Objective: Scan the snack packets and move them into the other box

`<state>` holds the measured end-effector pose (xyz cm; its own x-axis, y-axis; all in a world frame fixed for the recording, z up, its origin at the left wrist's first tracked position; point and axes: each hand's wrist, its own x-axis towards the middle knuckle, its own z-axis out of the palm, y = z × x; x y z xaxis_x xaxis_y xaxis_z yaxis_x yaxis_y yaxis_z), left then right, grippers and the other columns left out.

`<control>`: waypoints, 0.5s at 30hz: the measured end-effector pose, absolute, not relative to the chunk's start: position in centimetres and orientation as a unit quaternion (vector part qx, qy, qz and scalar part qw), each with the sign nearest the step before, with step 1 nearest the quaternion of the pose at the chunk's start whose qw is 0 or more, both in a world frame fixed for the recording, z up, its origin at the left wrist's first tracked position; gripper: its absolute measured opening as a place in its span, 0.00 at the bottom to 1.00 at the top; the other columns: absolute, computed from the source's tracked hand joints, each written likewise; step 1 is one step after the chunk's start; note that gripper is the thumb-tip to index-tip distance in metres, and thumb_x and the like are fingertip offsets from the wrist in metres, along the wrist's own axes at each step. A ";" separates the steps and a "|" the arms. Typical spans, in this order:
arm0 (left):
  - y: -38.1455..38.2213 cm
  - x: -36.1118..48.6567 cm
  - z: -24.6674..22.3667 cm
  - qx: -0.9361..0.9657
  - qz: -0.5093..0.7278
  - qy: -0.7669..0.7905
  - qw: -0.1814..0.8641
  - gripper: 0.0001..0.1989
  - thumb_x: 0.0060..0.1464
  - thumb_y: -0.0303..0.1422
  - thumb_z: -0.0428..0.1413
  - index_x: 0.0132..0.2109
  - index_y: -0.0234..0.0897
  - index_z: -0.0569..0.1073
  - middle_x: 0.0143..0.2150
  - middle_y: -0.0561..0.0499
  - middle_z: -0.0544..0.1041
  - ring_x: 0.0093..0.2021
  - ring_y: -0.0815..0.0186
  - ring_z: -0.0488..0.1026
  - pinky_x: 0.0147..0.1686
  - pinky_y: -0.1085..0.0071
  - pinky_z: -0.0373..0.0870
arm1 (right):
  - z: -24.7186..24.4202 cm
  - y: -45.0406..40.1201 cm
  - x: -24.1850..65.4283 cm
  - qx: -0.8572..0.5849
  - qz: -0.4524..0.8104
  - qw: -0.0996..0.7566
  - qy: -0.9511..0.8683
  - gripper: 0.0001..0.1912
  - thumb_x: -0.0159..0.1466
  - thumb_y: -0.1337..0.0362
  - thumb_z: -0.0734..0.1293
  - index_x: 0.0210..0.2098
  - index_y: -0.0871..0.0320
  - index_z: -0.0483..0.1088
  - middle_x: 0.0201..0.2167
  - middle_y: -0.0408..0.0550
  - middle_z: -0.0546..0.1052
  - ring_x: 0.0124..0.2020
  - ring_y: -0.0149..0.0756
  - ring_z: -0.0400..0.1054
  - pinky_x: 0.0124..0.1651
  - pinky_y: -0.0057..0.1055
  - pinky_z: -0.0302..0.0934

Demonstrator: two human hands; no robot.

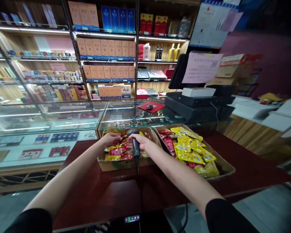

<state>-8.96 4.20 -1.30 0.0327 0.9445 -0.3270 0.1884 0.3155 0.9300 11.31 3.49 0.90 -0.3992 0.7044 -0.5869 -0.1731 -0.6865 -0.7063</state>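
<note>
My right hand (141, 142) is wrapped round the handle of a dark barcode scanner (135, 147), its head up and its cord hanging down over the table front. Below and behind it is a cardboard box (108, 165) of red and yellow snack packets. My left hand (111, 139) reaches over that box's left part, with fingers together at the packets; what they hold, if anything, is too small to tell. Beside it, on the right, stands a second cardboard box (226, 166) filled with yellow and red packets (189, 147).
Both boxes stand on a dark red table (111, 197). Behind is a glass display counter (121, 113) with a mouse (149, 107) on a red pad. A monitor (179, 71) and black register (191, 106) are at the right back. Shelves (106, 61) of boxed goods line the wall.
</note>
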 end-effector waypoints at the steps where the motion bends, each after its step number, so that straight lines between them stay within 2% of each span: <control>1: 3.9 -9.1 -1.6 0.507 0.333 0.611 0.509 0.16 0.37 0.35 0.67 0.36 0.33 0.77 0.28 0.49 0.77 0.28 0.66 0.73 0.29 0.72 0.68 | 0.7 3.5 11.1 -0.474 0.788 0.269 -0.286 0.05 0.59 0.70 0.61 0.26 0.62 0.66 0.17 0.44 0.71 0.20 0.30 0.67 0.31 0.30 0.69; 4: 3.1 -9.3 -2.4 0.626 0.272 0.634 0.363 0.09 0.35 0.31 0.66 0.29 0.36 0.78 0.26 0.50 0.77 0.30 0.64 0.73 0.31 0.73 0.66 | 0.4 3.7 10.8 -0.467 0.794 0.232 -0.313 0.07 0.60 0.67 0.62 0.26 0.62 0.66 0.17 0.43 0.70 0.17 0.30 0.65 0.28 0.32 0.68; 6: 2.6 -9.2 -2.8 0.670 0.236 0.645 0.284 0.08 0.32 0.29 0.66 0.26 0.38 0.77 0.27 0.49 0.77 0.33 0.60 0.74 0.35 0.72 0.66 | 0.4 3.9 10.7 -0.461 0.796 0.205 -0.334 0.07 0.60 0.66 0.62 0.27 0.62 0.66 0.17 0.43 0.70 0.16 0.30 0.63 0.27 0.32 0.67; 11: 1.8 -8.6 -3.7 0.714 0.178 0.648 0.196 0.11 0.30 0.29 0.66 0.25 0.39 0.74 0.31 0.44 0.77 0.42 0.50 0.74 0.42 0.67 0.65 | -0.3 3.7 10.3 -0.482 0.778 0.163 -0.369 0.07 0.59 0.64 0.63 0.30 0.62 0.69 0.18 0.45 0.72 0.18 0.33 0.66 0.28 0.34 0.68; 15: 1.7 -8.4 -4.6 0.725 0.187 0.643 0.160 0.13 0.31 0.30 0.66 0.28 0.38 0.73 0.36 0.39 0.76 0.46 0.47 0.72 0.46 0.64 0.64 | -1.1 3.1 10.0 -0.482 0.780 0.160 -0.364 0.05 0.59 0.66 0.64 0.29 0.61 0.68 0.17 0.44 0.71 0.19 0.32 0.67 0.30 0.32 0.68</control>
<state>-8.44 1.70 -4.63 0.1023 0.9926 0.0658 0.8728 -0.1213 0.4727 9.96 3.13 -1.15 -0.4838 0.6006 -0.6366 0.1025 -0.6835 -0.7227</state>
